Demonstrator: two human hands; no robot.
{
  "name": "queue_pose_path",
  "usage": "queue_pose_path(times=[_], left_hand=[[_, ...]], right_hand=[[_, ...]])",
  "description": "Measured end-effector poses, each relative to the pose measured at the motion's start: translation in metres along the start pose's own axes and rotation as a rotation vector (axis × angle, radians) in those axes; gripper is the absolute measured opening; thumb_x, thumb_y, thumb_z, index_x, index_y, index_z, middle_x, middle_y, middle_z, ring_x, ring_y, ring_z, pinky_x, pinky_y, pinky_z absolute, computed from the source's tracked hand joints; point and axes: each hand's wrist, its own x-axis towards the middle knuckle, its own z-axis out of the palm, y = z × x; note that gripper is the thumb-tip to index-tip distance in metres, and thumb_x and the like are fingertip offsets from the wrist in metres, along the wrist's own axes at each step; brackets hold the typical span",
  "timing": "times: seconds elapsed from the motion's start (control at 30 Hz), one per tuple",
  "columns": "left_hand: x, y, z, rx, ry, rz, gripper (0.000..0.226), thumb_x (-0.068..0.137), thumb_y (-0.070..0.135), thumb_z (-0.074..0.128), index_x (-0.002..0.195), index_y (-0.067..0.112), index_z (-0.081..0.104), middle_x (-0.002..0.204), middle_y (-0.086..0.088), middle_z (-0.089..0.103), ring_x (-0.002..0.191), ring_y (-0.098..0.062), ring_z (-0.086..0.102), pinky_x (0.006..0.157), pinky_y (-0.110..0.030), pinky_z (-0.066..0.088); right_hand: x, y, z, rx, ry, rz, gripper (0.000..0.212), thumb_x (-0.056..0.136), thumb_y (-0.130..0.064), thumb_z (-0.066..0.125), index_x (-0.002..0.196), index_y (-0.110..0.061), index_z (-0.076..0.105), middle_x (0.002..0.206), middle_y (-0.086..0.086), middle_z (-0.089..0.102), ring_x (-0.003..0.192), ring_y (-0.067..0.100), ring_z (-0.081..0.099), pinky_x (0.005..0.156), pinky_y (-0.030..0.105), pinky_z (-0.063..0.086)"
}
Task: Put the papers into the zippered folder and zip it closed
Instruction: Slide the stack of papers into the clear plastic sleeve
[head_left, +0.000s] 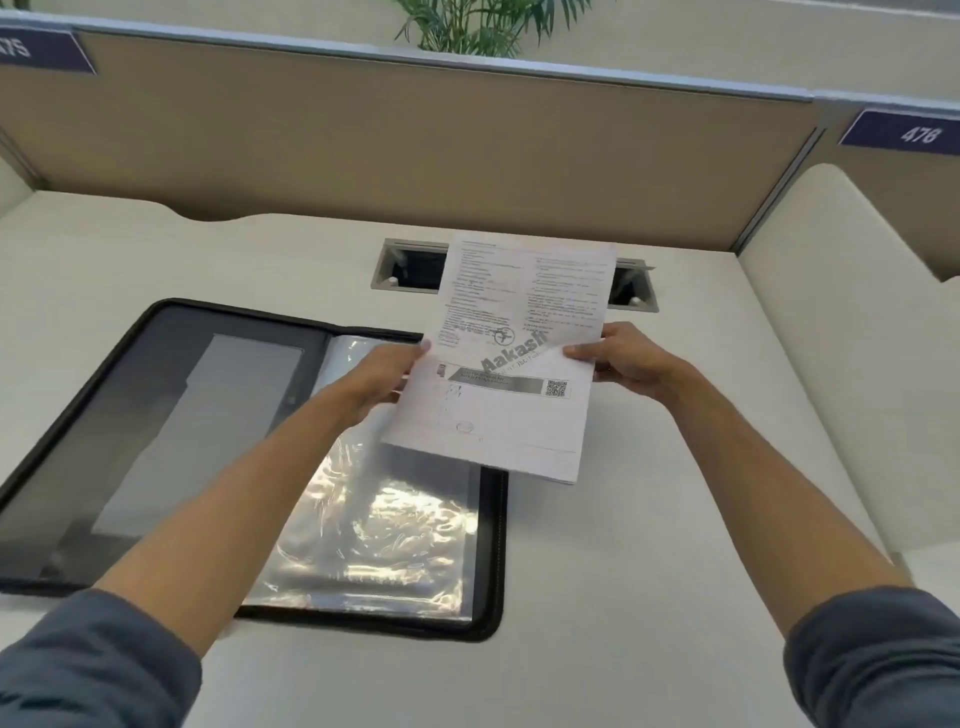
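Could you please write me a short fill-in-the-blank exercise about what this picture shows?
1. The papers are held in the air by ____ hands, the left hand and the right hand.
2. The zippered folder lies ____ on the desk.
3. The folder's right half shows shiny clear ____ sleeves.
4. The sign on the partition at right reads ____.

Missing words: both; open; plastic; 476

Pale desk (649, 597) with an open zippered folder (104, 415) flat on it, clear sleeves seemingly empty.
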Motion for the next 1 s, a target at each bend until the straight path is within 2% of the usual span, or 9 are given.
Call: queue_pose_path(times=[0.07, 0.13, 0.23, 0.33, 0.4, 0.53, 0.7, 0.9, 1.0], left_hand=[[0.011, -0.004, -0.012, 0.102, 0.206, 0.06, 0.039, 0.097, 0.044, 0.044, 0.097, 0.013, 0.068, 0.094, -0.003, 0.071, 0.086, -0.021, 0.065, 0.073, -0.029, 0.049], [0.023, -0.015, -0.028, 0.462, 0.377, 0.204, 0.031, 0.098, 0.036, 0.045, 0.105, 0.013, 0.065, 0.106, -0.007, 0.067, 0.102, -0.026, 0.06, 0.079, -0.034, 0.046], [0.041, -0.033, -0.05, 1.091, 0.367, 0.243, 0.046, 0.097, 0.04, 0.044, 0.134, 0.013, 0.049, 0.141, -0.009, 0.047, 0.136, -0.028, 0.034, 0.104, -0.05, 0.033], [0.051, -0.043, -0.057, 1.333, 0.289, 0.221, 0.06, 0.096, 0.055, 0.034, 0.138, 0.014, 0.043, 0.153, -0.009, 0.03, 0.146, -0.024, 0.013, 0.112, -0.053, 0.018], [0.054, -0.047, -0.06, 1.351, 0.324, 0.32, 0.06, 0.094, 0.056, 0.037, 0.135, 0.014, 0.047, 0.153, -0.009, 0.03, 0.147, -0.024, 0.012, 0.114, -0.05, 0.015], [0.054, -0.052, -0.061, 1.294, 0.414, 0.521, 0.058, 0.09, 0.053, 0.054, 0.127, 0.01, 0.058, 0.147, -0.009, 0.043, 0.143, -0.025, 0.027, 0.112, -0.044, 0.022], [0.054, -0.055, -0.062, 1.088, 0.488, 0.553, 0.058, 0.083, 0.047, 0.068, 0.126, 0.008, 0.06, 0.136, -0.008, 0.055, 0.133, -0.027, 0.041, 0.109, -0.041, 0.028], [0.053, -0.046, -0.062, 0.824, 0.491, 0.481, 0.024, 0.081, 0.029, 0.073, 0.096, 0.012, 0.066, 0.106, -0.003, 0.065, 0.105, -0.024, 0.056, 0.093, -0.038, 0.039], [0.054, -0.033, -0.066, 0.786, 0.444, 0.434, 0.022, 0.076, 0.03, 0.078, 0.085, 0.015, 0.065, 0.092, 0.001, 0.067, 0.096, -0.021, 0.056, 0.095, -0.035, 0.028]], right_hand=[[0.006, -0.001, -0.002, 0.013, 0.023, -0.01, 0.025, 0.084, -0.004, 0.069, 0.108, -0.009, 0.068, 0.11, 0.004, 0.073, 0.098, 0.024, 0.07, 0.078, 0.033, 0.059], [0.011, -0.001, -0.005, 0.017, 0.047, -0.021, 0.025, 0.084, -0.004, 0.069, 0.109, -0.01, 0.067, 0.112, 0.004, 0.072, 0.098, 0.023, 0.07, 0.081, 0.034, 0.058], [0.019, -0.003, -0.009, 0.015, 0.09, -0.057, 0.026, 0.085, -0.005, 0.068, 0.11, -0.012, 0.068, 0.115, 0.006, 0.071, 0.1, 0.024, 0.068, 0.088, 0.039, 0.055], [0.028, -0.007, -0.012, 0.021, 0.136, -0.092, 0.023, 0.085, -0.006, 0.067, 0.105, -0.017, 0.07, 0.112, 0.002, 0.072, 0.099, 0.023, 0.068, 0.087, 0.039, 0.054], [0.034, -0.009, -0.016, 0.029, 0.157, -0.096, 0.02, 0.086, -0.007, 0.067, 0.1, -0.02, 0.07, 0.11, 0.0, 0.072, 0.092, 0.018, 0.07, 0.081, 0.035, 0.056], [0.046, -0.013, -0.025, 0.038, 0.18, -0.096, 0.018, 0.085, -0.009, 0.069, 0.101, -0.017, 0.071, 0.11, 0.001, 0.073, 0.089, 0.015, 0.071, 0.076, 0.03, 0.055], [0.059, -0.021, -0.029, 0.049, 0.192, -0.108, 0.018, 0.084, -0.009, 0.07, 0.099, -0.017, 0.071, 0.105, -0.002, 0.074, 0.088, 0.015, 0.071, 0.08, 0.033, 0.056], [0.07, -0.021, -0.026, 0.046, 0.205, -0.099, 0.025, 0.084, -0.008, 0.069, 0.109, -0.013, 0.069, 0.112, 0.002, 0.072, 0.095, 0.02, 0.069, 0.084, 0.036, 0.054], [0.073, -0.022, -0.025, 0.049, 0.213, -0.097, 0.026, 0.085, -0.009, 0.069, 0.111, -0.013, 0.068, 0.112, 0.003, 0.071, 0.1, 0.023, 0.067, 0.088, 0.038, 0.053]])
